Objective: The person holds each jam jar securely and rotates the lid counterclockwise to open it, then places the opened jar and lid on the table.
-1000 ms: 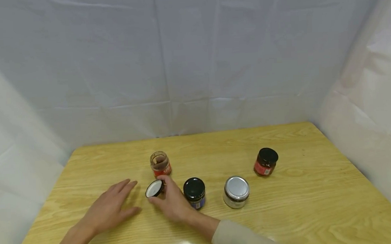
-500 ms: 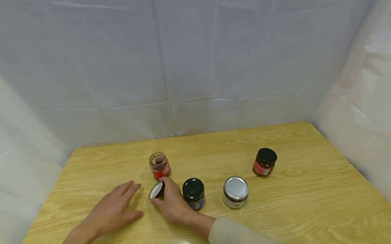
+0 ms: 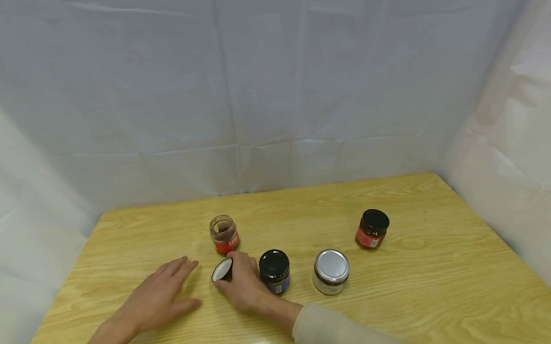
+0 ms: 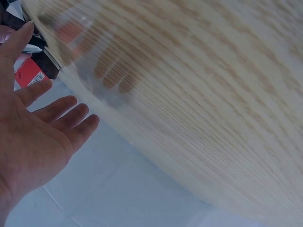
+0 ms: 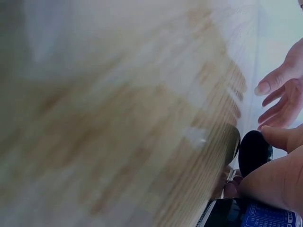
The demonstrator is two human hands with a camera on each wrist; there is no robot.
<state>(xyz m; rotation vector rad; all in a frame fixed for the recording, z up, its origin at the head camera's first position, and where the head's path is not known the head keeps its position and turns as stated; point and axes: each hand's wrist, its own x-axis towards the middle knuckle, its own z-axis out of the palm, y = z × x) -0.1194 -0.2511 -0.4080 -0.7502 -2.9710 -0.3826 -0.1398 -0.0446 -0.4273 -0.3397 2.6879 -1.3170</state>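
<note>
A black jar lid [image 3: 222, 270] with a white inside is pinched at its edge by my right hand [image 3: 245, 286]. It stands tilted near the tabletop, white side facing left; in the right wrist view the lid [image 5: 253, 153] shows its black outer face. Just behind is a lidless glass jar [image 3: 224, 236] with a red label and brown residue. To the left, my left hand [image 3: 156, 298] holds nothing, fingers extended and thumb apart. Close beside my right hand is a black-lidded jar with a blue label [image 3: 275, 272], partly hidden by the wrist.
A clear jar with a silver lid [image 3: 331, 272] stands to the right of the blue-labelled one. Farther right and back is a black-lidded jar with a red label [image 3: 372, 229]. White sheeting [image 3: 262, 90] hangs behind and beside the wooden table [image 3: 446, 277].
My right hand has shifted the lid slightly to the right and tipped it more upright. My left hand has hardly moved, and the jars stay in place.
</note>
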